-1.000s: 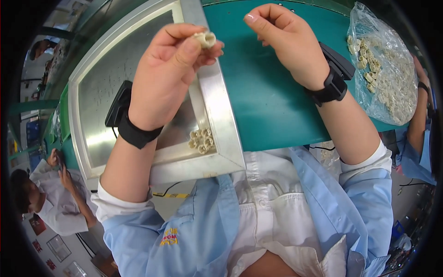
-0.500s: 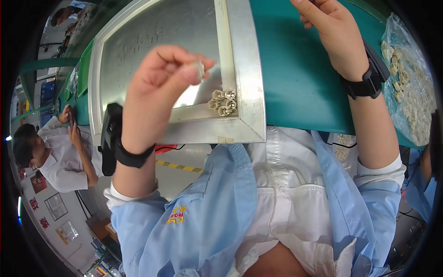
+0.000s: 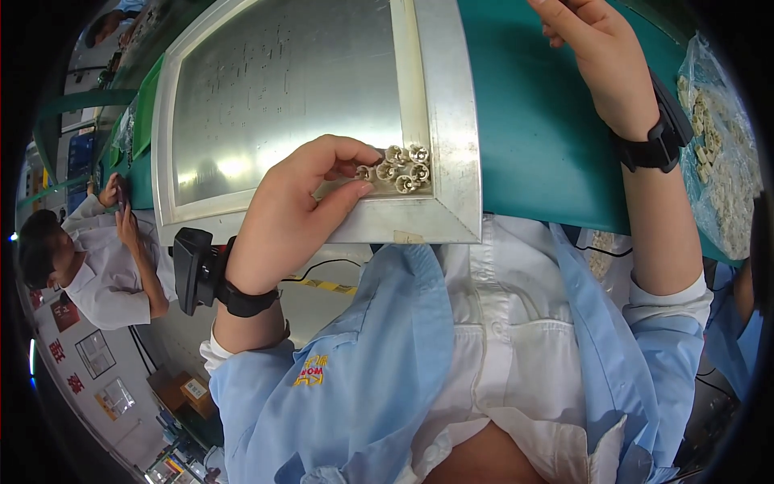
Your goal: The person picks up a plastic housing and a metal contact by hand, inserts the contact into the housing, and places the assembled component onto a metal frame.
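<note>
My left hand (image 3: pixel 302 198) is low over the near right corner of a metal-framed sheet, thumb and forefinger closed around a small cream cup-shaped part (image 3: pixel 365 173). Right beside it stands a tight cluster of several like parts (image 3: pixel 404 170), their round openings facing up. They sit on the sheet (image 3: pixel 322 89), inside the wide silver frame (image 3: pixel 455 121). At the upper right, my right hand (image 3: pixel 592 40) hovers over the green tabletop with its fingers curled. The view's top edge cuts off its fingertips, so whatever they hold is hidden.
Green matting (image 3: pixel 540 145) covers the table right of the frame. A clear plastic bag (image 3: pixel 721 161) full of cream parts lies at the far right. Beyond the frame's left side is a green tray (image 3: pixel 147 113). A person in white (image 3: pixel 121 258) sits at the left.
My left hand has come down from above the sheet with the small part, bringing it beside the cluster. My right hand stays at the upper right, fingers still curled.
</note>
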`<state>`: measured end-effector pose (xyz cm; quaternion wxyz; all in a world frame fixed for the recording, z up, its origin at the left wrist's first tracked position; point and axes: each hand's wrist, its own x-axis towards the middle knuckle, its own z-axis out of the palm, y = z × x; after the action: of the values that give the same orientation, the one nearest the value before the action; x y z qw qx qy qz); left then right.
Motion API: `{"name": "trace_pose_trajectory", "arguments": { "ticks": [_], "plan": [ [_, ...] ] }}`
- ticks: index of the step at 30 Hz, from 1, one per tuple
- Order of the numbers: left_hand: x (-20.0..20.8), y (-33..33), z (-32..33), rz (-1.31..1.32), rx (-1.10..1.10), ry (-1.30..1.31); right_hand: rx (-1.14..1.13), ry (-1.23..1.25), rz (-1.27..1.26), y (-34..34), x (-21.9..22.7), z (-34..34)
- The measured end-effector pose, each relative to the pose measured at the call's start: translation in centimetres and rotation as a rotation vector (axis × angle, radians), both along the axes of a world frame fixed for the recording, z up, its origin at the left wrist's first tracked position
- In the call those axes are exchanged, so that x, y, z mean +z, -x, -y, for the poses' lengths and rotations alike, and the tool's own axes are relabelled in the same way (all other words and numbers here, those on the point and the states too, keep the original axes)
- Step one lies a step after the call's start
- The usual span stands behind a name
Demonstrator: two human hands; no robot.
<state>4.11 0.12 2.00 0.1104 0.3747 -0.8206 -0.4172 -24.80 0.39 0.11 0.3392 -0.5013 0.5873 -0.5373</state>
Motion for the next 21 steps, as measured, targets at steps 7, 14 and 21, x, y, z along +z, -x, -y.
{"name": "trace_pose_trajectory", "arguments": {
  "ticks": [7, 14, 21],
  "plan": [
    [-0.1, -0.2, -1.0, -0.100, 0.106, -0.134, 0.009, 0.001, -0.033, -0.1, -0.3, 0.0],
    [-0.7, 0.1, -0.6, -0.102, 0.127, -0.121, -0.044, -0.002, -0.007, 0.3, 0.1, 0.1],
    [-0.2, 0.1, -0.1, -0.241, 0.167, 0.036, -0.142, 0.126, -0.342, 4.3, 4.1, -3.8]
  ]
}}
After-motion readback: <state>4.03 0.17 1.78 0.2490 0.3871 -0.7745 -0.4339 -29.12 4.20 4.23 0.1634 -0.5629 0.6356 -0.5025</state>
